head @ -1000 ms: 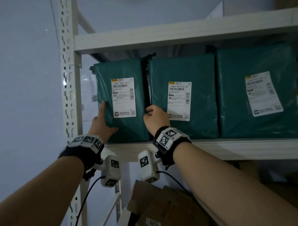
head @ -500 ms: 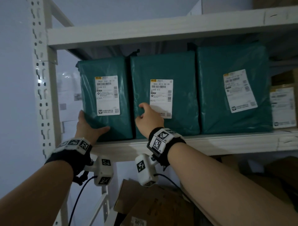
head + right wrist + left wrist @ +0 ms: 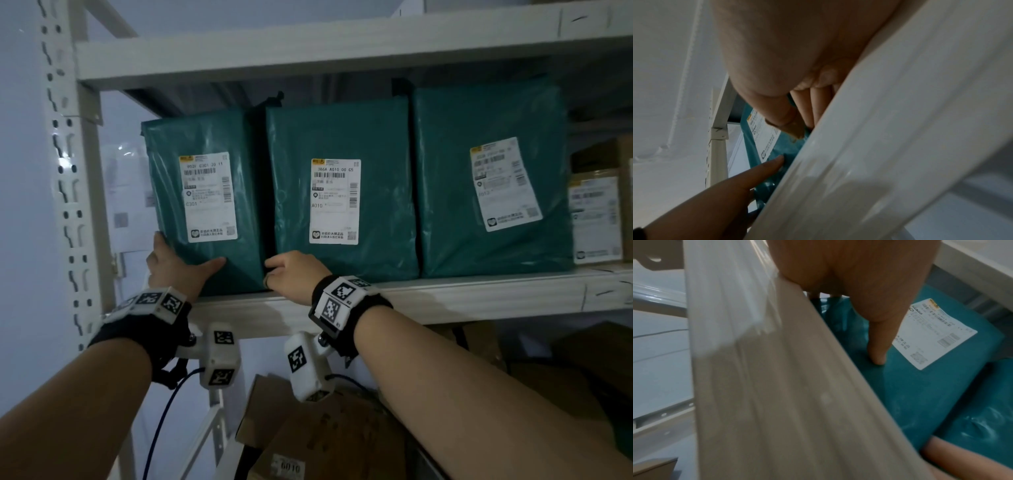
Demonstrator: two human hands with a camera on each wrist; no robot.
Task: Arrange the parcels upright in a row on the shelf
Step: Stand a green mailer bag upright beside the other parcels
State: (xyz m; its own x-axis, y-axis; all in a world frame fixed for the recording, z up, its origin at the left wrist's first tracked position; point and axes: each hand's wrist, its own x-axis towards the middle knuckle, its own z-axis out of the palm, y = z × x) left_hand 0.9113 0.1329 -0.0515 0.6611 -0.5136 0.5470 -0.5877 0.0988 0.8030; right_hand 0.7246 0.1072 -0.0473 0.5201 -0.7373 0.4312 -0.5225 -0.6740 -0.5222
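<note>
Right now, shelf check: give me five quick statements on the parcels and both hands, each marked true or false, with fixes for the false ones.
1. Three green parcels stand upright in a row on the shelf. True.
2. The left hand grips the leftmost parcel at its lower left corner. True.
3. The right hand rests on the rightmost parcel. False: it sits low at the gap between the leftmost parcel and the middle parcel.
4. The middle parcel's label reads C301. False: it reads A010; C301 is on the leftmost.
5. Right of the green parcels stands a labelled cardboard box. True.
</note>
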